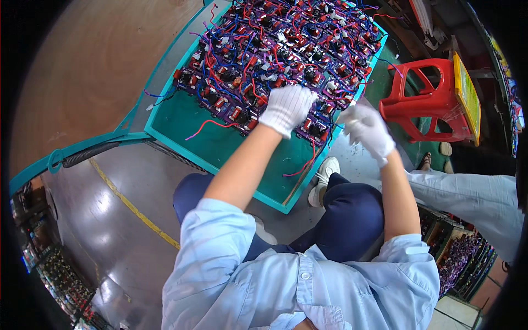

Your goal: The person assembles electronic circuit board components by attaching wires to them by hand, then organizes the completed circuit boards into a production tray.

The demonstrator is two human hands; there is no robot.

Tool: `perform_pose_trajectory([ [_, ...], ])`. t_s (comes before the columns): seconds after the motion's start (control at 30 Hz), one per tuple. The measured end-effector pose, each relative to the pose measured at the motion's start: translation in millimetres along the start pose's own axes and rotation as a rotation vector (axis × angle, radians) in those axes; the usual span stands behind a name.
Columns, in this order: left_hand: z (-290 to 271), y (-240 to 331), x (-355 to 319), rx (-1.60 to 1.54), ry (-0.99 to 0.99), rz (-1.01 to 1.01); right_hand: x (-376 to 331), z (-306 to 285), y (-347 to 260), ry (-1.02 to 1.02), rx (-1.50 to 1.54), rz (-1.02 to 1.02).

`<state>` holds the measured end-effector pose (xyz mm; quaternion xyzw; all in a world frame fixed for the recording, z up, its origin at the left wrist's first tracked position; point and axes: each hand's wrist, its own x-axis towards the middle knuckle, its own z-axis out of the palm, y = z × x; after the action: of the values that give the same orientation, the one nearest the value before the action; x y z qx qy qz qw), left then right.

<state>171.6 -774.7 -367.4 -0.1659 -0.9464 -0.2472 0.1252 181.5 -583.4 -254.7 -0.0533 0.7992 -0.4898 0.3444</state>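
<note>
A teal-rimmed tray point(220, 169) holds many purple circuit boards point(275, 55) with black and red parts and red, blue and purple wires. My left hand point(289, 108), in a white knitted glove, is over the near edge of the boards. Its fingers bend down and the tips are hidden, so what they grip cannot be made out. At the tray's right rim is my right hand point(367, 131), also gloved. Its fingers are curled and slightly blurred, and I cannot make out anything in them.
A red plastic stool point(421, 99) lies on its side to the right, with a yellow panel point(466, 100) against it. Another person's light-blue sleeve or trouser leg point(467, 198) reaches in at the right. A brown board surface point(93, 82) fills the far left. Springs point(91, 154) hang along the teal frame.
</note>
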Motion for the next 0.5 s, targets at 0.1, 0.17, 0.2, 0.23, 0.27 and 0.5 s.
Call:
perform_pose_trajectory([
  [0.1, 16.4, -12.1, 34.4, 0.243, 0.075, 0.173, 26.3, 29.8, 90.0, -0.238, -0.403, -0.323],
  [0.17, 26.7, -30.6, 41.6, 0.403, 0.106, 0.155, 23.9, 48.6, 69.8, -0.354, -0.777, -0.245],
  [0.2, 30.9, -39.7, 45.4, 0.448, 0.141, 0.136, 26.0, 55.3, 73.8, -0.355, -0.771, -0.246],
  [0.23, 32.7, -42.2, 51.1, 0.415, 0.18, 0.15, 26.8, 57.5, 77.6, -0.4, -0.901, -0.226],
  [0.27, 35.1, -42.6, 55.5, 0.444, 0.175, 0.147, 27.4, 58.3, 81.1, -0.446, -1.032, -0.204],
  [0.5, 36.4, -36.9, 62.8, 0.344, -0.136, 0.034, 26.3, 55.4, 83.6, -0.39, -0.991, -0.358],
])
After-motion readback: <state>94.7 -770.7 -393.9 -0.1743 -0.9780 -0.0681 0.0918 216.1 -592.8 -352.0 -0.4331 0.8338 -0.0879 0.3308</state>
